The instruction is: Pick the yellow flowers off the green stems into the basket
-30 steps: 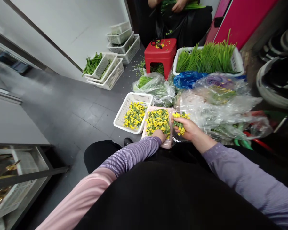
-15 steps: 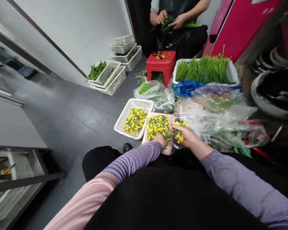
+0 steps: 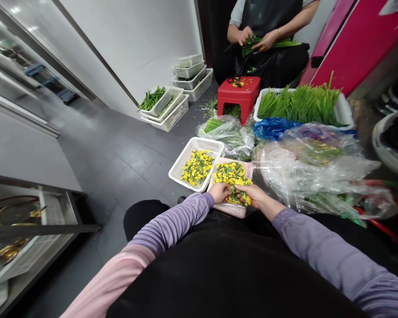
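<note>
A pale pink tray [image 3: 234,210] lined with clear plastic sits before me, filled with small yellow blossoms [image 3: 230,171] on green stems. Over its right front part, my right hand [image 3: 254,195] is closed on a bunch of these blossoms [image 3: 243,183]. My left hand [image 3: 219,193] meets it from the left, low over the tray, its fingers curled together; whatever lies between them is hidden. Left of the tray and touching it stands a white perforated basket [image 3: 176,171] with more of the yellow blossoms [image 3: 196,167].
Clear plastic bags [image 3: 292,170] of greens lie to the right. Beyond are a red stool [image 3: 239,90] with scissors on it and a white basket [image 3: 346,110] of long green stalks. A co-worker [image 3: 268,26] holds green stalks. Stacked white baskets [image 3: 167,119] stand along the wall.
My right hand has moved left with its bunch, from beside the tray to over it. My left hand has lifted from among the blossoms. The whole view has shifted.
</note>
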Available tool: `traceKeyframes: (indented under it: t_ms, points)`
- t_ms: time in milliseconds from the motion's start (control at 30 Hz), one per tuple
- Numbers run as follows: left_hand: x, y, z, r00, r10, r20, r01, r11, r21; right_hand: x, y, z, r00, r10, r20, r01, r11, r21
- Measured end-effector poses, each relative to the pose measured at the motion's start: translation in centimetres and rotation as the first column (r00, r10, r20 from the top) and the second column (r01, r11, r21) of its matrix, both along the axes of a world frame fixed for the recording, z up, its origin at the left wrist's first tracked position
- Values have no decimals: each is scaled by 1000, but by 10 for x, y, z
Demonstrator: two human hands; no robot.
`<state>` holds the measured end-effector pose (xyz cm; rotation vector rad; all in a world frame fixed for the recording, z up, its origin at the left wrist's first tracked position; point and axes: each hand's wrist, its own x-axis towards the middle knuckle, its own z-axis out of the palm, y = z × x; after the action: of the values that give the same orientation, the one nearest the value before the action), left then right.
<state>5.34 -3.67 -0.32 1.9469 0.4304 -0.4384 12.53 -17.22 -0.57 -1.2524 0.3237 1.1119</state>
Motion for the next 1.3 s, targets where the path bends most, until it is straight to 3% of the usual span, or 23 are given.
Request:
traceKeyframes:
  t_ms: [100, 233, 333, 467, 600, 667, 767, 933, 1000, 1167, 1300]
  points:
    - [-1, 0, 5, 995, -24, 93, 16, 996, 88, 0, 6, 1, 998, -68, -3, 69, 995, 66]
    - [-1, -1, 12, 994, 110, -6, -111, 993, -34, 4, 8, 2, 990, -139, -38, 141, 987, 82]
    - [-2, -3, 18, 991, 132, -19, -133, 984, -115, 2, 7, 6, 992, -112, -56, 118, 986, 119]
    - [-1, -3, 22, 992, 95, 78, -87, 990, -107, -3, 5, 14, 993, 22, -119, -2, 985, 171]
    - [5, 3, 19, 990, 134, -53, -140, 982, -125, 5, 2, 16, 994, -69, -83, 80, 988, 135]
    - [8, 9, 17, 960, 240, -141, -264, 947, -184, 11, -1, 13, 992, -110, -57, 116, 985, 124]
    - [11, 11, 17, 904, 393, -166, -425, 870, -252, 12, -3, 8, 996, -74, 55, 71, 995, 68]
    - [11, -5, 25, 876, 472, -100, -476, 810, -344, -7, 1, 9, 952, 41, 302, -69, 994, 83]
    - [10, -11, 28, 876, 478, -57, -467, 815, -342, -10, 4, 10, 933, 84, 350, -116, 991, 72]
    - [8, -11, 29, 899, 433, -67, -435, 862, -260, 2, 1, 3, 834, 183, 521, -130, 982, -137]
    - [6, -6, 36, 945, 323, -54, -327, 929, -175, 9, -4, -1, 766, 267, 584, -187, 963, -195]
